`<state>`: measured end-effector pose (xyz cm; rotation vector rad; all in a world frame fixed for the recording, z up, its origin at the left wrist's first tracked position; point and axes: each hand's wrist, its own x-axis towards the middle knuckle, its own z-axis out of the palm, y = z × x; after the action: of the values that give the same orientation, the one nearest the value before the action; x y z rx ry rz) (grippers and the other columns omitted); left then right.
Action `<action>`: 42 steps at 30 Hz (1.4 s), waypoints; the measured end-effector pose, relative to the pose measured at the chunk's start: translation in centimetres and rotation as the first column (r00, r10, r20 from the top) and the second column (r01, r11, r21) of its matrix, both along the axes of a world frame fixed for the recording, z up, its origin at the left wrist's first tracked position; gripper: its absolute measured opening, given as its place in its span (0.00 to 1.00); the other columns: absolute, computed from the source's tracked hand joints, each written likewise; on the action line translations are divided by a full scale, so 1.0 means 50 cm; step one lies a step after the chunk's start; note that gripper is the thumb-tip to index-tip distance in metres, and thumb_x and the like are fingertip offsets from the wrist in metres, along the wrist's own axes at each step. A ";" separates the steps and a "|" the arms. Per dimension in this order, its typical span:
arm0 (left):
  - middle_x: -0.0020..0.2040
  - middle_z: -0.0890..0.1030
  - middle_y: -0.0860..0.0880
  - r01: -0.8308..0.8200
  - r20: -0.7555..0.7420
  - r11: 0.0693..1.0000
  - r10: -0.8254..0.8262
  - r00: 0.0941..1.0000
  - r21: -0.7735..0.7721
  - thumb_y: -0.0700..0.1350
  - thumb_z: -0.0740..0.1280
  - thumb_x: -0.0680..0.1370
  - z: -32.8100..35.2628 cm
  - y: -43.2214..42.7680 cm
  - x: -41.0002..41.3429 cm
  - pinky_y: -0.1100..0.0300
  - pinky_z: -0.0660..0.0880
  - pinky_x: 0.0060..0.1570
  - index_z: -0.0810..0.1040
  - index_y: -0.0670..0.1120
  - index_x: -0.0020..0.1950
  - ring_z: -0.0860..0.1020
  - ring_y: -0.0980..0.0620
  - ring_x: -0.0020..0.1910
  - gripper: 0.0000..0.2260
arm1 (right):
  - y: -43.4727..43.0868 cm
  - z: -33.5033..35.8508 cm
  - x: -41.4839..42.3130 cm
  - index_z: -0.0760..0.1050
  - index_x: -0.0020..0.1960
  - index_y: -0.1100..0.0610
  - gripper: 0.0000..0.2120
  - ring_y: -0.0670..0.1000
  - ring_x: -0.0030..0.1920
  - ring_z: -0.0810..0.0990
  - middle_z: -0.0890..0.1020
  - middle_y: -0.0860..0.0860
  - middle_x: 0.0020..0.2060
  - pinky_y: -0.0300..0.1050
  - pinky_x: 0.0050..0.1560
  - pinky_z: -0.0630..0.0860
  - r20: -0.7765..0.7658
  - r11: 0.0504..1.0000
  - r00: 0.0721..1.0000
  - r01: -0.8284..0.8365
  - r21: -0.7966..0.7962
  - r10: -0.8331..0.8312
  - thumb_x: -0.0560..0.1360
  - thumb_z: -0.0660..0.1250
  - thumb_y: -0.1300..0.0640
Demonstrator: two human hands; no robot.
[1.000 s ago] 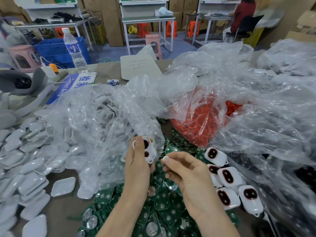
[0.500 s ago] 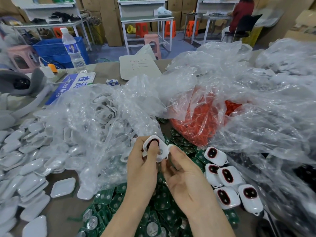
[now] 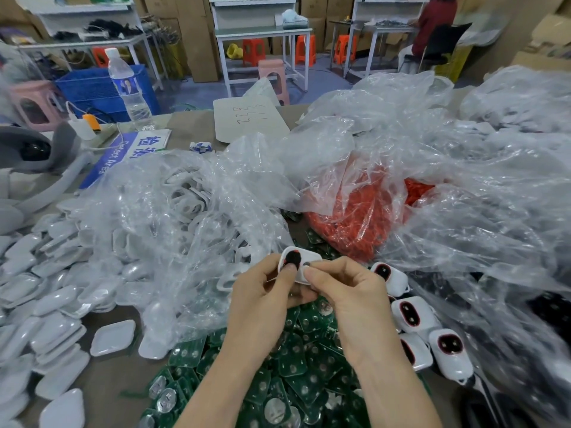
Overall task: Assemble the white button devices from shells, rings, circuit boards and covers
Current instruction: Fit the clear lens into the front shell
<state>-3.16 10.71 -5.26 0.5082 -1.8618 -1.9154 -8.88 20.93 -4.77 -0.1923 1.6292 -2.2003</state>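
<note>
Both hands hold one white shell (image 3: pixel 304 263) with a dark, red-edged button opening, above a heap of green circuit boards (image 3: pixel 278 375). My left hand (image 3: pixel 262 298) grips its left side with the thumb on the opening. My right hand (image 3: pixel 346 291) pinches its right edge. Several assembled white shells with red rings (image 3: pixel 414 313) lie to the right. Orange-red rings (image 3: pixel 355 230) fill a clear bag behind. White covers (image 3: pixel 40 304) are piled at the left, and more white shells (image 3: pixel 188 199) sit in a clear bag.
Crumpled clear plastic bags (image 3: pixel 463 186) cover the right and back of the table. A water bottle (image 3: pixel 126 84), a blue sign (image 3: pixel 123 152) and a white card (image 3: pixel 247 118) stand at the back. A person sits at a far bench (image 3: pixel 432 29).
My right hand has come in from the right and taken hold of the shell's edge. My left hand has turned the shell so its opening faces up.
</note>
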 end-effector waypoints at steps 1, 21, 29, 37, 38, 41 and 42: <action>0.40 0.86 0.47 0.009 0.005 1.000 -0.009 1.000 -0.007 0.40 0.63 0.81 -0.001 0.000 0.000 0.63 0.81 0.41 0.85 0.51 0.44 0.85 0.49 0.38 0.13 | 0.001 0.000 -0.001 0.82 0.34 0.55 0.10 0.48 0.37 0.82 0.84 0.54 0.35 0.36 0.40 0.78 -0.019 1.000 1.000 0.012 0.018 -0.012 0.69 0.73 0.68; 0.43 0.86 0.50 0.045 0.029 0.996 -0.043 0.999 -0.082 0.42 0.64 0.81 -0.008 0.004 0.002 0.61 0.81 0.43 0.85 0.52 0.49 0.85 0.50 0.40 0.10 | 0.008 -0.008 -0.018 0.77 0.43 0.51 0.13 0.48 0.34 0.81 0.83 0.51 0.34 0.37 0.36 0.76 -0.074 0.989 0.997 0.021 0.145 -0.011 0.69 0.72 0.68; 0.52 0.83 0.60 0.206 0.121 0.940 -0.180 0.976 -0.271 0.42 0.78 0.69 0.002 -0.035 0.009 0.61 0.79 0.52 0.79 0.61 0.60 0.82 0.58 0.50 0.23 | 0.050 0.034 -0.081 0.82 0.40 0.58 0.09 0.49 0.31 0.73 0.81 0.54 0.32 0.36 0.32 0.74 0.002 0.915 0.947 -0.311 0.257 0.321 0.69 0.71 0.72; 0.47 0.85 0.56 0.219 0.064 0.932 -0.209 0.976 -0.289 0.42 0.80 0.67 -0.020 -0.013 0.000 0.58 0.80 0.49 0.81 0.58 0.51 0.83 0.55 0.46 0.18 | 0.057 0.028 -0.085 0.80 0.41 0.61 0.09 0.57 0.41 0.70 0.78 0.61 0.37 0.45 0.39 0.70 0.036 0.875 0.933 -0.350 0.335 0.359 0.70 0.67 0.73; 0.47 0.85 0.57 0.224 0.069 0.927 -0.214 0.974 -0.299 0.43 0.80 0.67 -0.024 -0.011 -0.001 0.57 0.80 0.49 0.81 0.58 0.52 0.83 0.55 0.46 0.18 | 0.058 0.024 -0.084 0.80 0.41 0.61 0.08 0.58 0.41 0.70 0.77 0.61 0.37 0.45 0.39 0.69 0.045 0.872 0.934 -0.347 0.346 0.355 0.70 0.67 0.73; 0.46 0.85 0.58 0.228 0.075 0.919 -0.215 0.974 -0.323 0.43 0.80 0.67 -0.030 -0.011 -0.003 0.61 0.80 0.48 0.80 0.57 0.51 0.83 0.56 0.44 0.17 | 0.058 0.017 -0.080 0.79 0.43 0.62 0.08 0.57 0.42 0.71 0.78 0.62 0.38 0.47 0.40 0.70 0.049 0.855 0.937 -0.337 0.394 0.347 0.70 0.67 0.73; 0.46 0.85 0.58 0.223 0.075 0.924 -0.210 0.975 -0.311 0.43 0.80 0.67 -0.029 -0.014 -0.004 0.61 0.80 0.48 0.81 0.57 0.51 0.83 0.56 0.45 0.17 | 0.058 0.020 -0.082 0.80 0.45 0.62 0.07 0.57 0.42 0.72 0.80 0.63 0.40 0.49 0.43 0.73 0.043 0.842 0.932 -0.344 0.415 0.360 0.71 0.68 0.72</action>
<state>-3.35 10.01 -6.73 0.2456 -2.2800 -1.6909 -12.97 23.83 -3.76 -0.3782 1.8671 -1.5455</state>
